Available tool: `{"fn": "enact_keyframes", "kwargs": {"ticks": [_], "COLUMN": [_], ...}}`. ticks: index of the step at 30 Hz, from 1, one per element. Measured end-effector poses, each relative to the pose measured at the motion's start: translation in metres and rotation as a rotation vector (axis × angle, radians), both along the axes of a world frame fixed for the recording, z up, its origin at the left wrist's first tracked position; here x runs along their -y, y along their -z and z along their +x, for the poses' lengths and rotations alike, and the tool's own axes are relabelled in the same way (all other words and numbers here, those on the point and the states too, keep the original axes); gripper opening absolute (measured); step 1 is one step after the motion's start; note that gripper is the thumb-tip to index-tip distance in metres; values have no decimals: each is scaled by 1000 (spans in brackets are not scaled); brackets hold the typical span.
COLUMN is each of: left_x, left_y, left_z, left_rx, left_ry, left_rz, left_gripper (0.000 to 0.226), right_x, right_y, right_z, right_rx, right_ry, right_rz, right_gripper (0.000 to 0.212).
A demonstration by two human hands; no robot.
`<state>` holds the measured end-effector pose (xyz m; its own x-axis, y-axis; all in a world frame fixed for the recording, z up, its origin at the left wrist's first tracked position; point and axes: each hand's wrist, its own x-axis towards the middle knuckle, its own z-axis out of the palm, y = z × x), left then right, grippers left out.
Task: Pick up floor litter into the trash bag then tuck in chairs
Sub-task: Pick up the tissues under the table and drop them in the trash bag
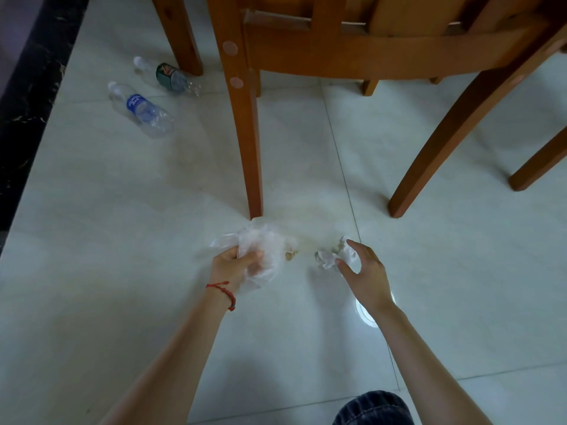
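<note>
Tile floor (122, 240), L hand (236, 265) w/ bag (264, 240)

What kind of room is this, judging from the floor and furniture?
Probably a home dining area: wooden chair legs stand on a pale tiled floor, with empty plastic bottles lying nearby.

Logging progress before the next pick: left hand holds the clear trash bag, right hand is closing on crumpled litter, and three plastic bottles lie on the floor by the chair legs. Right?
Not quite: the head view shows two plastic bottles, not three, a blue-labelled bottle and a dark-labelled bottle. The rest holds: the left hand grips the clear trash bag, and the right hand is closing on the crumpled litter.
</note>
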<state>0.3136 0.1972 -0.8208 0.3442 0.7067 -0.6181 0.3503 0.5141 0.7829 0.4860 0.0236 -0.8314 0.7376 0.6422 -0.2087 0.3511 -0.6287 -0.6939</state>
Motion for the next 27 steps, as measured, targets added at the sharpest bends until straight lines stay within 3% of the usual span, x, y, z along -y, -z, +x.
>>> {"fn": "enact_keyframes", "kwargs": {"ticks": [9,18,20,21,26,27], "left_x": [-1,2,4,4,5,6], "left_y": [5,9,8,7,-7,-13], "left_z": [-13,-15,-12,-11,-7,-7], "left_rx": [20,-7,-1,1,-8,-5], "left_ry": [-65,-70,-70,-69,-78,-80], "left_rz": [-63,-56,-61,-64,-79,-86], "left_gripper": [7,10,9,9,9,9], "right_x": [-24,-24,-23,-24,-20,-18], "right_y": [39,46,42,38,6,-2], "right_z": [8,1,-1,-2,1,1], "right_rx": [16,86,4,-77,-611,-682], "right_ry": [-10,-17,93,177,547,580], "right_rz": [-219,-165,-67,-22,195,233], "right_gripper": [71,27,13,17,3,12]}}
